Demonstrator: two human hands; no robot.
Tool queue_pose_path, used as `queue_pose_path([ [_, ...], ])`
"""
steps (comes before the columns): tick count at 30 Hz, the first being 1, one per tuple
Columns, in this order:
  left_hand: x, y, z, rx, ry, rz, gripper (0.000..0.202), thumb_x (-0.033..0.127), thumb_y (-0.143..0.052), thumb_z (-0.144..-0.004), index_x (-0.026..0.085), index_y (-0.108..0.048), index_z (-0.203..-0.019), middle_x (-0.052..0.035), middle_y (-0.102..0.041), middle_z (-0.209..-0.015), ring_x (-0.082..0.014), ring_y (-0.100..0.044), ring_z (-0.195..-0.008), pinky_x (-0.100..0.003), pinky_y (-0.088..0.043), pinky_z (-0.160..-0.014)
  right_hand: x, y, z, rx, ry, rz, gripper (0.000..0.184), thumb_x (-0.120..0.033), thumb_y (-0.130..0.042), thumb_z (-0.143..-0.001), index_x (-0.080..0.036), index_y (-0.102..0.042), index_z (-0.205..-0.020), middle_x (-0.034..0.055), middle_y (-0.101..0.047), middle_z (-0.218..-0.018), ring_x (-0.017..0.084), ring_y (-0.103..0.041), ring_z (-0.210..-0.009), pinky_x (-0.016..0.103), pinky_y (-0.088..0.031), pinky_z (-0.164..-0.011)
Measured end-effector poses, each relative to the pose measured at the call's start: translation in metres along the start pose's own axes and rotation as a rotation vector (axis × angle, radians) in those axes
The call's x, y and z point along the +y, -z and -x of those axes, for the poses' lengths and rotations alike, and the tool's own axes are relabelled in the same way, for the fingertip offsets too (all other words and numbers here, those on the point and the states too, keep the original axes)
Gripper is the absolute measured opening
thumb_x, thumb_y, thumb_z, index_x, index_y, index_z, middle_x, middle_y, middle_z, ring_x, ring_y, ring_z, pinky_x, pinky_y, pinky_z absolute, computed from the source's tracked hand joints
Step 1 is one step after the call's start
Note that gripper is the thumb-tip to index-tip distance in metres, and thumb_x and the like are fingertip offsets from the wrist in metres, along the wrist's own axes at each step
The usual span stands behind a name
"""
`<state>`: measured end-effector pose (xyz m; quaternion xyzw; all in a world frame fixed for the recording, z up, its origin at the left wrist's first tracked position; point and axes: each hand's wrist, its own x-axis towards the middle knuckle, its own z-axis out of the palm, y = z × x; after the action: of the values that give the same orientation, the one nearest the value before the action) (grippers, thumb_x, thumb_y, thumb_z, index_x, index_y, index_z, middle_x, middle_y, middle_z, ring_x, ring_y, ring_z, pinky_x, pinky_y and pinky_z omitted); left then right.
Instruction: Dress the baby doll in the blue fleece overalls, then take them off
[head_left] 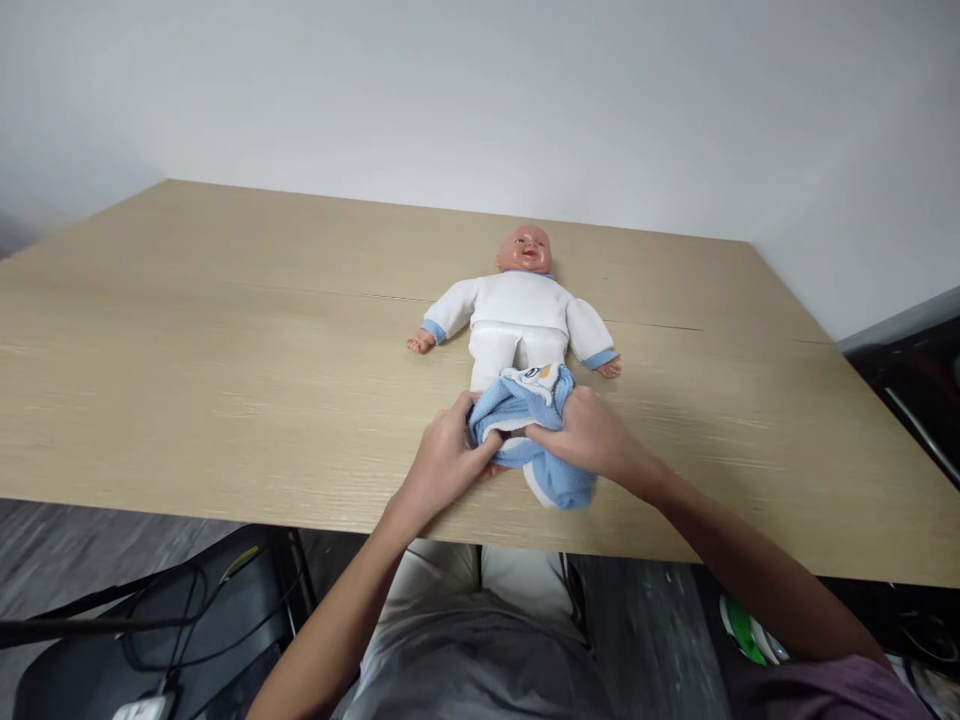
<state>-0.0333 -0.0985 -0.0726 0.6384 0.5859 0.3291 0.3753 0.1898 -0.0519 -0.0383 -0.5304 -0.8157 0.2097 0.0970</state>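
Observation:
A baby doll (523, 300) in a white top with blue cuffs and white legs lies on its back on the table, head toward the wall. Over its lower legs is a bunched blue baby garment (517, 405) with white trim and a cartoon patch. My left hand (450, 450) grips the garment's left edge, thumb at its opening. Across from it my right hand (592, 432) pinches the right side, its thumb also at the opening. One part of the garment hangs down onto the table below my right hand. The doll's feet are mostly hidden by cloth and fingers.
The wooden table (225, 400) reaches back to a pale wall. At lower left stands a dark chair (217, 600) with cables and a white power strip (142, 708) on it. A black object (915, 370) stands beyond the table's right edge. Below lies a green-and-white round item (746, 630).

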Motion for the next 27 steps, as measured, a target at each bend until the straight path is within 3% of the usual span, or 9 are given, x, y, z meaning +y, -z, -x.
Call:
queue_pose_path([
  [4, 0.012, 0.014, 0.016, -0.053, 0.026, 0.043, 0.031, 0.04, -0.065, -0.092, 0.023, -0.069, -0.118, -0.0027, -0.079, -0.106, -0.0289, -0.073, -0.1, -0.039, -0.051, -0.092, -0.01, 0.018, 0.008, 0.002, -0.008, -0.1, 0.031, -0.038, -0.079, -0.091, -0.023, -0.062, -0.069, 0.004, -0.075, -0.072, 0.021, -0.07, -0.07, 0.034, -0.046, -0.07],
  [9, 0.015, 0.02, 0.045, -0.131, 0.119, 0.067, 0.037, 0.048, -0.065, -0.092, 0.022, -0.069, -0.119, -0.0046, -0.081, -0.111, -0.0304, -0.074, -0.103, -0.039, -0.051, -0.089, -0.021, 0.016, 0.022, -0.035, 0.039, -0.021, 0.031, -0.043, -0.078, -0.094, -0.023, -0.066, -0.074, 0.0076, -0.079, -0.081, 0.024, -0.071, -0.076, 0.036, -0.049, -0.075],
  [13, 0.004, 0.013, 0.052, -0.13, 0.207, -0.049, 0.036, 0.052, -0.061, -0.091, 0.024, -0.066, -0.112, -0.0028, -0.075, -0.091, -0.0289, -0.069, -0.083, -0.037, -0.045, -0.077, -0.025, 0.003, 0.023, -0.088, 0.019, 0.1, 0.023, -0.043, -0.077, -0.099, -0.02, -0.08, -0.103, 0.0162, -0.085, -0.11, 0.034, -0.08, -0.101, 0.04, -0.057, -0.088],
  [18, -0.004, 0.007, 0.051, -0.094, 0.215, -0.157, 0.031, 0.049, -0.06, -0.094, 0.026, -0.06, -0.114, -0.0016, -0.07, -0.083, -0.0307, -0.068, -0.078, -0.036, -0.041, -0.075, -0.034, -0.003, 0.021, -0.194, -0.005, 0.157, 0.034, -0.037, -0.072, -0.105, -0.014, -0.079, -0.128, 0.0236, -0.08, -0.136, 0.04, -0.08, -0.119, 0.047, -0.061, -0.101],
  [21, -0.008, 0.005, 0.052, -0.109, 0.195, -0.182, 0.024, 0.046, -0.057, -0.099, 0.026, -0.058, -0.112, -0.0055, -0.074, -0.091, -0.0333, -0.071, -0.086, -0.038, -0.044, -0.078, -0.038, -0.005, 0.023, -0.202, 0.025, 0.145, 0.034, -0.036, -0.071, -0.106, -0.014, -0.08, -0.13, 0.0225, -0.082, -0.136, 0.04, -0.081, -0.12, 0.047, -0.062, -0.103],
  [25, -0.015, 0.004, 0.053, -0.111, 0.087, -0.1, 0.025, 0.044, -0.054, -0.103, 0.024, -0.063, -0.114, -0.013, -0.076, -0.118, -0.0381, -0.07, -0.117, -0.049, -0.05, -0.101, -0.035, -0.014, 0.024, -0.206, 0.072, 0.094, 0.031, -0.036, -0.071, -0.107, -0.015, -0.083, -0.126, 0.0211, -0.085, -0.134, 0.038, -0.081, -0.123, 0.045, -0.061, -0.106],
  [27, -0.019, 0.003, 0.052, -0.116, 0.061, -0.039, 0.024, 0.044, -0.055, -0.104, 0.023, -0.063, -0.113, -0.0129, -0.075, -0.121, -0.037, -0.067, -0.12, -0.049, -0.05, -0.104, -0.03, -0.019, 0.025, -0.175, 0.085, 0.024, 0.031, -0.037, -0.074, -0.106, -0.017, -0.084, -0.127, 0.0196, -0.085, -0.136, 0.038, -0.081, -0.127, 0.045, -0.061, -0.109],
])
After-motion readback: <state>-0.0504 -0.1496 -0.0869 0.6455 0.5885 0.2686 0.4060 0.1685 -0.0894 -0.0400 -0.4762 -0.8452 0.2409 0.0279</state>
